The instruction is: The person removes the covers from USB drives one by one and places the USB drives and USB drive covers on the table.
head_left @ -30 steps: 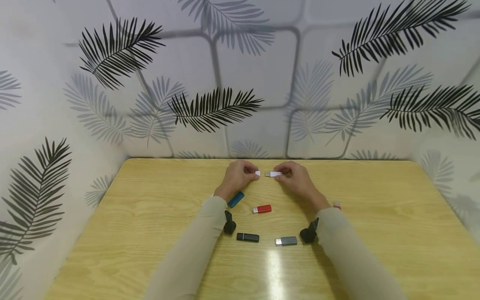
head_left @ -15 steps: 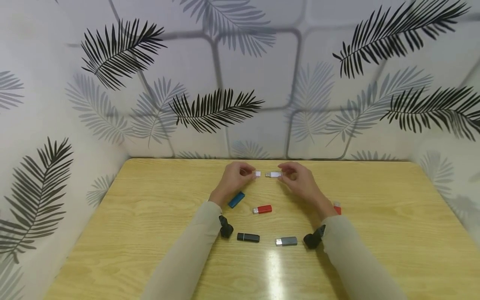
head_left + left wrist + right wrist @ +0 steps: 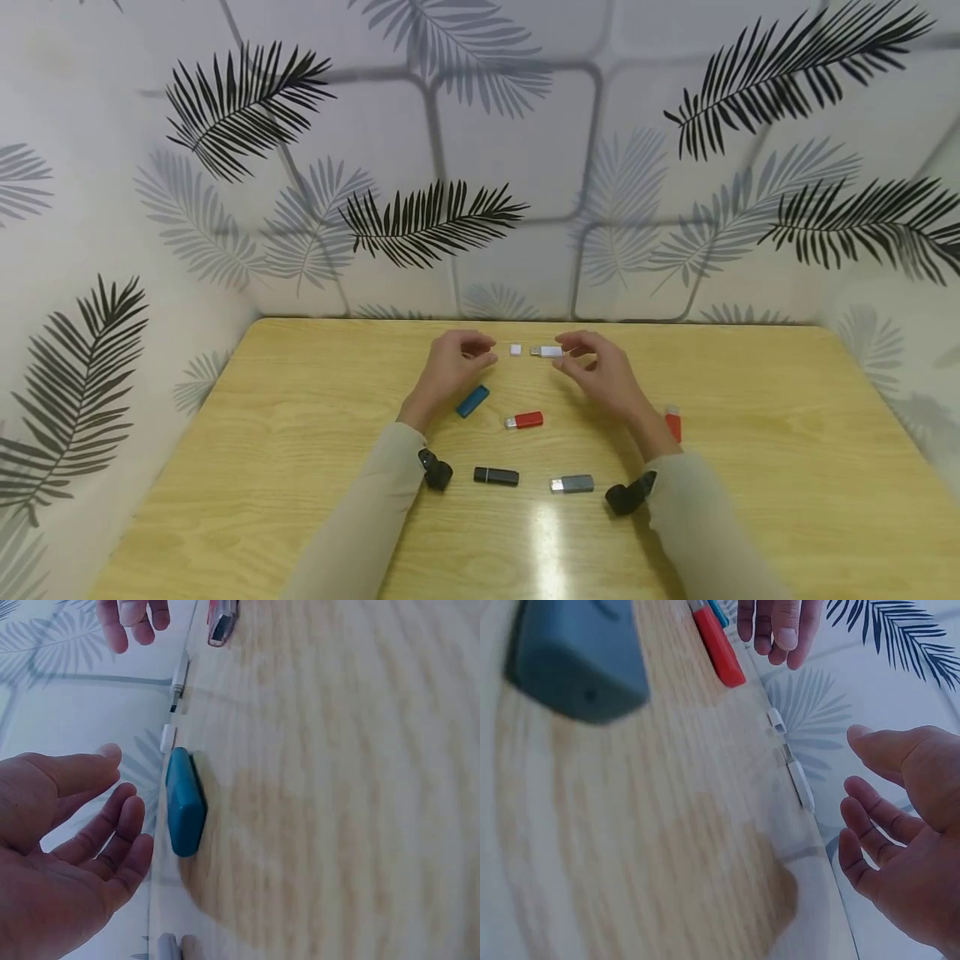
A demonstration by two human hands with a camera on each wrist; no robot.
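At the back of the wooden table lies a white USB stick point(image 3: 547, 352) with its metal plug bare and pointing left. Its small white cap point(image 3: 515, 350) lies just left of the plug, with a short gap between them. My left hand point(image 3: 452, 367) is beside the cap, fingers loosely bent and holding nothing. Above the stick's right end, my right hand point(image 3: 603, 372) has thumb and fingers spread apart. In the right wrist view the white stick point(image 3: 801, 786) lies clear of those fingers. A blue USB stick point(image 3: 185, 802) rests near my left hand.
Around the table point(image 3: 300, 467) lie a red USB stick point(image 3: 524, 420) in the middle, a second red one point(image 3: 673, 427) by my right forearm, a black one point(image 3: 496, 476) and a grey one point(image 3: 572, 483) nearer the front. A leaf-patterned backdrop point(image 3: 517, 250) stands behind the table edge.
My left hand has let go of the white cap and drawn back left. My right hand has released the white stick and opened slightly rightward. Cap and stick stay on the table.
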